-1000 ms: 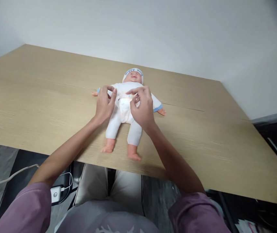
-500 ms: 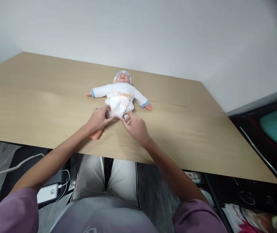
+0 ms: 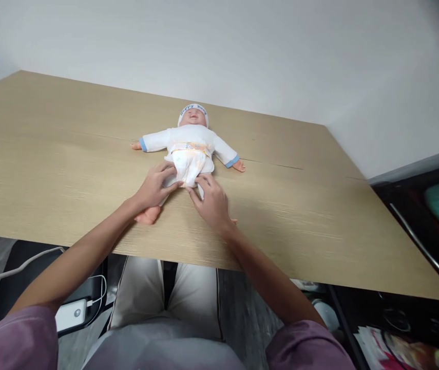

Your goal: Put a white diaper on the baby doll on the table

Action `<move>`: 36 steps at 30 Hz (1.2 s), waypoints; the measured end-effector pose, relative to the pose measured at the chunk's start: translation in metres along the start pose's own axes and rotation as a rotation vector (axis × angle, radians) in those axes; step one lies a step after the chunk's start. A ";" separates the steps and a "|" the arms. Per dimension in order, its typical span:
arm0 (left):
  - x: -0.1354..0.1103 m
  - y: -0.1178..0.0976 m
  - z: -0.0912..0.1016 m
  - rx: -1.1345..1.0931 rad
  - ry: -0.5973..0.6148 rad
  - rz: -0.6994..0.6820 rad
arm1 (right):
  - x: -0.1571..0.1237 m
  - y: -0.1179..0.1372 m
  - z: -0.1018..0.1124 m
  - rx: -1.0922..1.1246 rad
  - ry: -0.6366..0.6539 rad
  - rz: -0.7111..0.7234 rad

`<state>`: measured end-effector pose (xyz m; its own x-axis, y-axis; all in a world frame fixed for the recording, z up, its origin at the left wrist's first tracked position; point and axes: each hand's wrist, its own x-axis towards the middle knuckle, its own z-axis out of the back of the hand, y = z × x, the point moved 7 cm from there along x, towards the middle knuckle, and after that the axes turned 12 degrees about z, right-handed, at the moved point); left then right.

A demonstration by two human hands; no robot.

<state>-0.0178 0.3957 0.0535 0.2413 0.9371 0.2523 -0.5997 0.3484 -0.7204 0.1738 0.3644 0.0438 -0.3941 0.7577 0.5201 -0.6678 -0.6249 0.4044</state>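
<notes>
A baby doll (image 3: 189,144) in a white suit and a white cap lies on its back on the wooden table (image 3: 50,169), arms spread. A white nappy (image 3: 187,165) is wrapped round its hips. My left hand (image 3: 153,186) lies over the doll's left leg, fingers curled and pinching the nappy's lower edge. My right hand (image 3: 210,200) covers the other leg, its fingertips pressed to the nappy's bottom edge. One bare doll foot (image 3: 147,216) shows under my left wrist.
A white wall rises behind the table. Under the near edge are my legs in light trousers, a white power adapter (image 3: 71,314) with cables on the floor at left, and a dark shelf (image 3: 415,241) with clutter at right.
My hands have moved from the doll's waist down to the nappy's lower edge and over its legs. The nappy is now uncovered. The camera has shifted slightly.
</notes>
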 end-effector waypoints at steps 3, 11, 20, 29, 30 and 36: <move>0.000 -0.001 -0.002 0.016 0.034 0.018 | 0.001 -0.001 -0.003 0.014 0.023 -0.001; 0.002 0.016 -0.005 -0.119 0.003 0.112 | -0.001 -0.020 -0.004 0.160 -0.061 -0.250; 0.007 0.043 -0.012 -0.543 -0.076 0.354 | -0.008 -0.025 0.013 0.279 -0.248 -0.320; 0.000 0.022 -0.009 -0.370 0.093 0.323 | -0.006 -0.024 0.007 0.258 -0.149 -0.305; 0.001 0.020 -0.009 -0.396 0.115 0.326 | -0.005 -0.023 0.007 0.258 -0.129 -0.295; 0.001 0.023 -0.011 -0.533 0.143 0.390 | -0.004 -0.024 0.009 0.321 -0.105 -0.347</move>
<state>-0.0226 0.4042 0.0297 0.2041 0.9669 -0.1529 -0.2144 -0.1083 -0.9707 0.1970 0.3746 0.0383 -0.1050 0.9190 0.3799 -0.5137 -0.3773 0.7706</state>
